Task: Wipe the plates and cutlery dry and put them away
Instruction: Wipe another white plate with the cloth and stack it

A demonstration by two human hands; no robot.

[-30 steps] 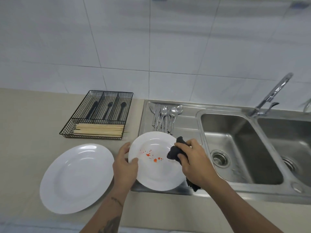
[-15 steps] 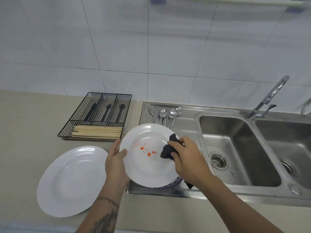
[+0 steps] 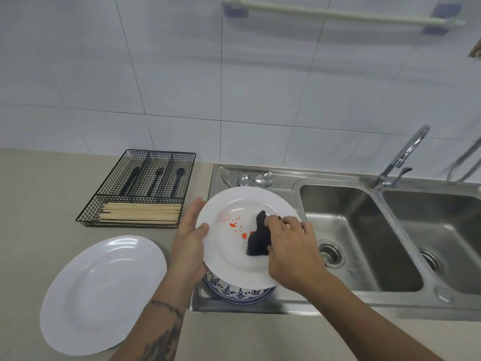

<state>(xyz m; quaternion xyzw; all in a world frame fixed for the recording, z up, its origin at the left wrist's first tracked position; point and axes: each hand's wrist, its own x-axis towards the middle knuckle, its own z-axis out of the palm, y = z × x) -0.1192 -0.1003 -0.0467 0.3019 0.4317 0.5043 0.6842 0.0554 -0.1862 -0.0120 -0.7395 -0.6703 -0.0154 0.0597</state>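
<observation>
Left hand: grips the stained plate by its left rim, thumb on top.
Right hand: fingers curled, pressing the black cloth onto the plate.
Stained plate: raised above the patterned plate on the drainboard.
Cutlery: behind it.

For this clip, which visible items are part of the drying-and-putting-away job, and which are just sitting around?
Part of the job:
- left hand holding the stained white plate
- right hand pressing the black cloth
- patterned plate underneath
- large white plate
- metal cutlery
- wire organizer

Lying about:
- chopsticks
- faucet
- sink basins
- wall rail
</observation>
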